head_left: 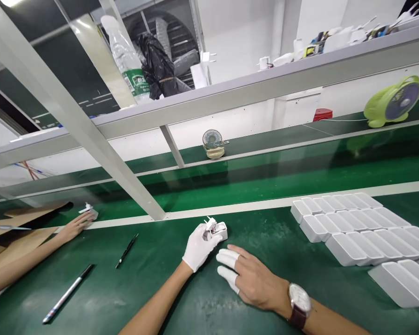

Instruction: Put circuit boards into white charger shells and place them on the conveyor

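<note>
My left hand point(198, 247), in a white glove, grips a small open white plug casing point(222, 231) just above the green table. A white plug piece with metal prongs point(211, 223) sits at the casing's near-left end, partly hidden by my fingers. My right hand point(251, 278) wears white finger cots on two fingers and a wristwatch. Its fingers are stretched out a little apart, close to the casing, with nothing in them. To the right, rows of open white plastic casings point(356, 223) stand on the table.
A black pen point(126, 251) and a silver marker point(68, 294) lie left of my hands. Farther left, another person's hand point(77, 225) touches a white plug piece point(88, 209) beside cardboard point(24, 239). A slanted metal post point(125, 179) meets the table. Small fans point(213, 143) stand behind the green belt point(258, 177).
</note>
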Available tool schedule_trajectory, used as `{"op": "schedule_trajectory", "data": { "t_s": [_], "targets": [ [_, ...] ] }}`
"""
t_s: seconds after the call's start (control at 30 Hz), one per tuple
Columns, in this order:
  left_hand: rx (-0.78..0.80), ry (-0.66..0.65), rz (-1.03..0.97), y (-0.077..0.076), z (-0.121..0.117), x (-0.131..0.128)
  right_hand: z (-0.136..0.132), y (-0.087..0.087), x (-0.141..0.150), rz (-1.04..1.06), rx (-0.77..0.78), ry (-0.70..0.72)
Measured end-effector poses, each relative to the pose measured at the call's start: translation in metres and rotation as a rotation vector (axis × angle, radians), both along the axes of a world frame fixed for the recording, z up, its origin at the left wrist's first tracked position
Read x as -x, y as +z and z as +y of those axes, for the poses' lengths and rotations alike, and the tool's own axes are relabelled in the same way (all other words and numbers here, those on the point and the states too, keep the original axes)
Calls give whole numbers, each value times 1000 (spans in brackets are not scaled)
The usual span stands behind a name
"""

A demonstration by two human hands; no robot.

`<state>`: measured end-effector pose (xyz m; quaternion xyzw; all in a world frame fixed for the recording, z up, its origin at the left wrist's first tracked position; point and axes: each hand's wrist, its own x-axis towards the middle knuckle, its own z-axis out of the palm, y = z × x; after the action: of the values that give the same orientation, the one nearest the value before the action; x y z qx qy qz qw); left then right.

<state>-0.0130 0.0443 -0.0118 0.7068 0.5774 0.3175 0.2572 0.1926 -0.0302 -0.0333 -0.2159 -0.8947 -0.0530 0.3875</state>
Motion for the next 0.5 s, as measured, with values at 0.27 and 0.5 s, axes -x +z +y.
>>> {"op": "schedule_trajectory", "data": {
  "t_s": [0.27, 0.5],
  "targets": [
    [-2, 331, 47, 23, 93, 27, -5, -8, 4, -107, 45, -24],
    [6, 495, -40, 16, 125, 28, -3, -13, 4, -126, 61, -9]
  ]
}}
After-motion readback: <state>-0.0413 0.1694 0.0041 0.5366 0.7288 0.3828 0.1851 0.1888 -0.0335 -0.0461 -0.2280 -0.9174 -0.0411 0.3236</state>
